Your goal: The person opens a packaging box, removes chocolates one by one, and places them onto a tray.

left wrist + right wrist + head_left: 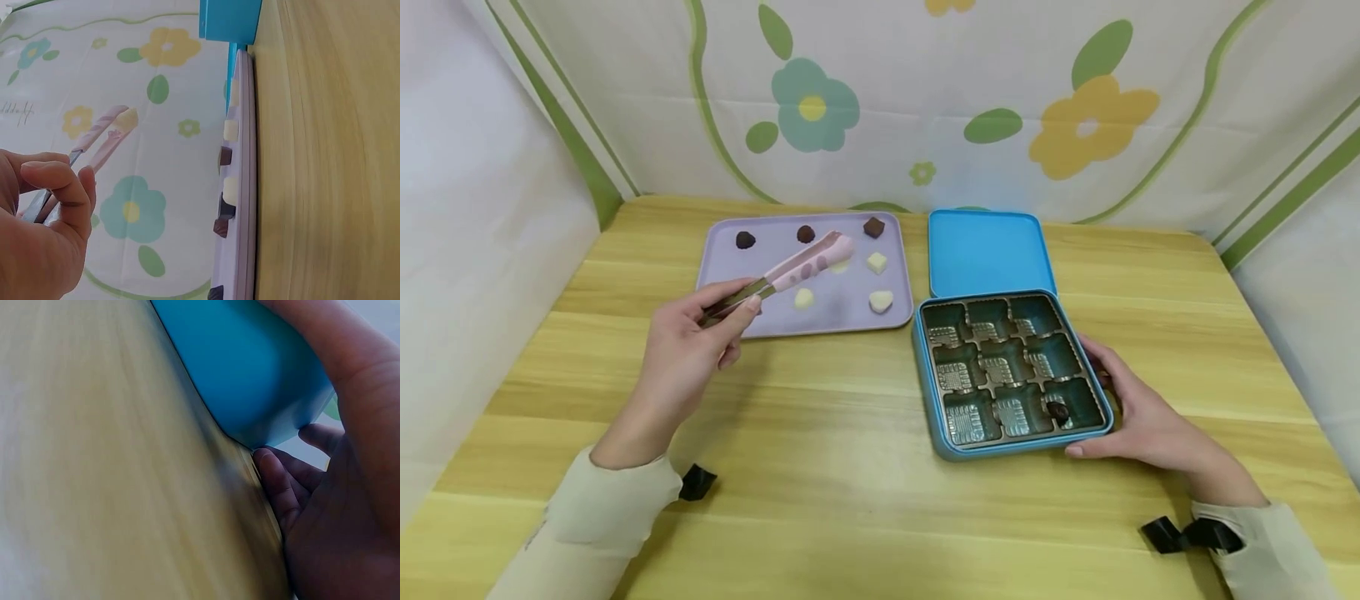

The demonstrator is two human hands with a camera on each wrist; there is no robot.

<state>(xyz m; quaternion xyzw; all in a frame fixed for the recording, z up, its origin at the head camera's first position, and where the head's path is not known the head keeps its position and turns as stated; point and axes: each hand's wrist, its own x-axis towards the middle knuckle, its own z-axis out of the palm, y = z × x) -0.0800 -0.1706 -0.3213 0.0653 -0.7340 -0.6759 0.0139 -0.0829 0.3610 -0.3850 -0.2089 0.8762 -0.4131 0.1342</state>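
My left hand (688, 346) holds tongs (801, 267) with pink patterned tips, raised over the lilac tray (760, 321). A cream-coloured chocolate (127, 119) sits between the tong tips in the left wrist view. Brown and white chocolates lie spread on the tray, among them a dark one (745, 240) and a white heart (881, 301). My right hand (1138, 417) grips the front right corner of a blue tin (936, 433), thumb in front and fingers along its side. Inside its compartmented liner, a dark chocolate (1057, 412) lies in the front right compartment.
The tin's blue lid (992, 254) lies opened out behind it. Wooden tabletop (820, 467) extends in front of tray and tin. A flower-printed curtain (895, 100) hangs at the table's back edge, with white cloth at both sides.
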